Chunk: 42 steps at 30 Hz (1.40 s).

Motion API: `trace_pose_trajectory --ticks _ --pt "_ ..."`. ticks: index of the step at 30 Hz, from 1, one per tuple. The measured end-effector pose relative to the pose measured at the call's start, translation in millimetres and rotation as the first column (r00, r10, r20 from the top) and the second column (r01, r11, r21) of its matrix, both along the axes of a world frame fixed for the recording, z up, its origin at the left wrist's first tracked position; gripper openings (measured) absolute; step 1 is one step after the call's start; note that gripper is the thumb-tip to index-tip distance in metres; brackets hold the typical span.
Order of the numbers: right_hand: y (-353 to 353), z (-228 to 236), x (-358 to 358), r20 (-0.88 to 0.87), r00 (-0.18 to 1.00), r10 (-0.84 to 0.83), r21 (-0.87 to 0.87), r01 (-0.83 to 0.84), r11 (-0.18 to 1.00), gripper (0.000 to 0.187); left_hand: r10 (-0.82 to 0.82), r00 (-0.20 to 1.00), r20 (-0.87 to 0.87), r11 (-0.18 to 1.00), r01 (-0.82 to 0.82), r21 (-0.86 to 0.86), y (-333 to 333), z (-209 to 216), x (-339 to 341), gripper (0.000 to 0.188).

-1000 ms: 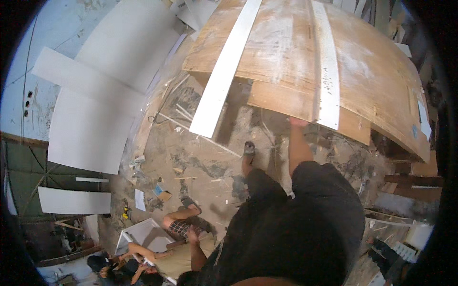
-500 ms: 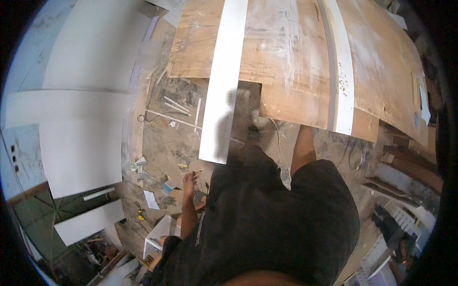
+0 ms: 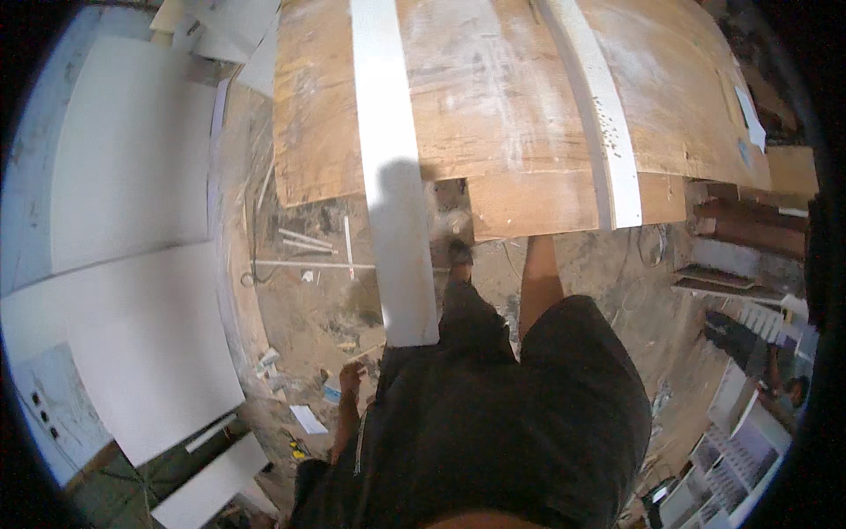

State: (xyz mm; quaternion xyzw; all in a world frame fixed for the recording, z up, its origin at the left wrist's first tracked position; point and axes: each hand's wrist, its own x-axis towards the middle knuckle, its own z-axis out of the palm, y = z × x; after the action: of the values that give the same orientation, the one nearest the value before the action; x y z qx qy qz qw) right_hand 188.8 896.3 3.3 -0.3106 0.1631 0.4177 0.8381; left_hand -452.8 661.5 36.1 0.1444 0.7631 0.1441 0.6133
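Neither of my hands shows. Below me are my dark clothes (image 3: 529,397) and bare legs. A long white board (image 3: 397,203) lies over the plywood worktop (image 3: 476,106), its near end reaching past the edge to my left thigh. Low beside my left side is a small forearm and hand (image 3: 351,379), which by its size appears to be another person's. A thin pale stick (image 3: 368,353) is at its fingertips; whether it is gripped is too small to tell.
A second white strip (image 3: 621,159) crosses the worktop on the right. Large white panels (image 3: 150,344) stand at the left. Thin offcuts (image 3: 304,238) and a white sheet (image 3: 307,419) litter the floor. Brown boards (image 3: 749,229) and another person (image 3: 767,361) are at the right.
The view has shifted and turned. The white board's near end now overlaps my left thigh more. The small hand stays low at my left with the stick by its fingers.
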Motion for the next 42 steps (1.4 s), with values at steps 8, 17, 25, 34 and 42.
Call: trace_pose_trajectory --ticks 8,17,25,34,42 --pt "11.6 -5.0 -2.5 -0.048 0.999 -0.016 0.03 0.017 0.999 0.07 -0.128 0.981 -0.143 0.991 0.121 -0.061 -2.1 12.9 23.5 0.028" --pt "11.0 1.4 19.1 -0.042 0.999 0.015 0.057 -0.013 0.998 0.068 -0.184 0.976 -0.117 0.962 0.204 0.182 3.8 16.7 43.8 0.035" --pt "19.1 -8.5 -39.3 -0.133 0.989 0.065 0.001 -0.065 0.998 0.066 -0.79 0.41 -0.456 0.353 0.912 0.209 -39.2 -7.1 28.5 0.024" --pt "27.2 -3.4 -54.2 -0.145 0.985 0.091 -0.032 -0.097 0.995 0.064 -0.643 0.232 -0.73 0.022 0.958 0.286 -56.9 -32.0 21.1 0.021" --pt "34.1 5.8 -55.0 -0.138 0.984 0.114 -0.014 -0.117 0.993 0.062 -0.129 0.989 0.067 0.96 0.108 0.256 -29.0 -37.2 37.5 0.025"
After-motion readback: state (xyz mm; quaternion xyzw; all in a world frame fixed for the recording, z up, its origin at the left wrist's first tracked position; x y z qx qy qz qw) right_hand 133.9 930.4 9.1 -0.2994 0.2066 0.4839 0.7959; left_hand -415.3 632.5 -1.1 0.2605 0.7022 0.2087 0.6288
